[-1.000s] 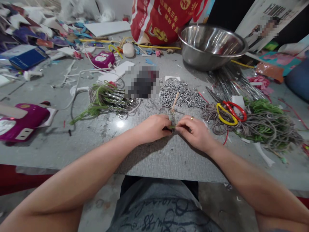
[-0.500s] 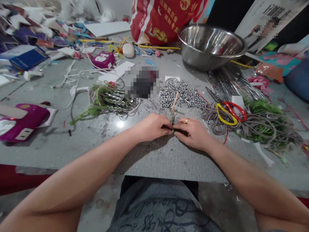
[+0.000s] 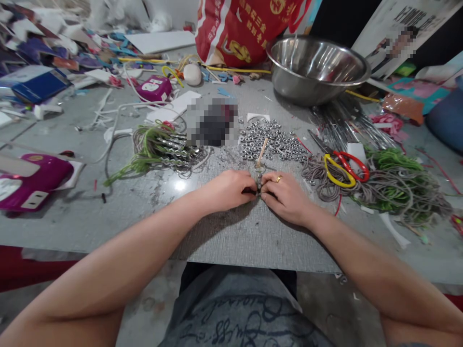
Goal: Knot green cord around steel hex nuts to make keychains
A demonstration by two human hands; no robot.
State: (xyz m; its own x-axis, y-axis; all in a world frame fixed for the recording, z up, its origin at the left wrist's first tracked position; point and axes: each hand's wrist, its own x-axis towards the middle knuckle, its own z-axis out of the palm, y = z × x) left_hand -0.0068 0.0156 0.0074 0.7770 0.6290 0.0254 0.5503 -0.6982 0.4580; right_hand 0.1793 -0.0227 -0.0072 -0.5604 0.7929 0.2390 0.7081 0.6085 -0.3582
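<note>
My left hand [image 3: 233, 189] and my right hand [image 3: 285, 197] meet over the table with fingertips pinched. Between them runs a short braid of cord and metal nuts [image 3: 259, 180], held from both sides; my fingers hide much of it. A ring is on my right hand. At the braid's far end a thin wooden stick [image 3: 263, 150] points away from me. Just beyond lies a spread of loose metal nuts [image 3: 271, 137]. Left of my hands rests a bundle of green and grey cords [image 3: 144, 149] with metal nuts braided into one end.
Scissors [image 3: 340, 168] with yellow and red handles lie on loose grey and green cords [image 3: 398, 188] at right. Behind stand a steel bowl [image 3: 314, 89] and a red bag [image 3: 238, 33]. Purple power strips [image 3: 47, 178] with a white cable and scattered scraps occupy the left.
My fingertips have drawn slightly apart, showing more of the braid between them. My right hand has shifted and turned a little. The things around have stayed put.
</note>
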